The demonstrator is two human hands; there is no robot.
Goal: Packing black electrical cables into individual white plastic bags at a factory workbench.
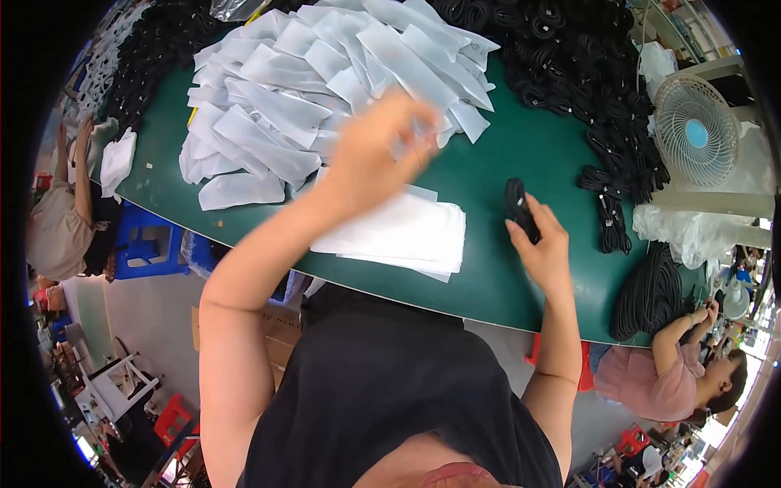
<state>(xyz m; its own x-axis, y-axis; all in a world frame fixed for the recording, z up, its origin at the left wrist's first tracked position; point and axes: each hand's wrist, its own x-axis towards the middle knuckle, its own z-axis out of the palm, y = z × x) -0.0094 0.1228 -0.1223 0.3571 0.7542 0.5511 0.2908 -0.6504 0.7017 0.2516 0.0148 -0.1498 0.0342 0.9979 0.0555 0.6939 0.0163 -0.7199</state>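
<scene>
Nearest the person, at the near edge of the green bench (521, 163), lies a flat, neat stack of white bags (407, 232), thin and smooth-looking. Just right of it the right hand (543, 248) curls its fingers round a coiled black cable (517, 207), a tight matte bundle resting on the bench top. The left hand (378, 146) is raised above the stack and blurred; its fingers seem pinched on a filmy white bag (423, 130), though the blur keeps me from being sure. By my reading the step in hand is pairing one cable with one bag, and the next move calls for opening the bag's mouth and bringing the coil to it. Farther back a loose heap of bags (317, 89) sprawls across the middle, and toward the far right corner lies a pile of black cables (569, 57)
</scene>
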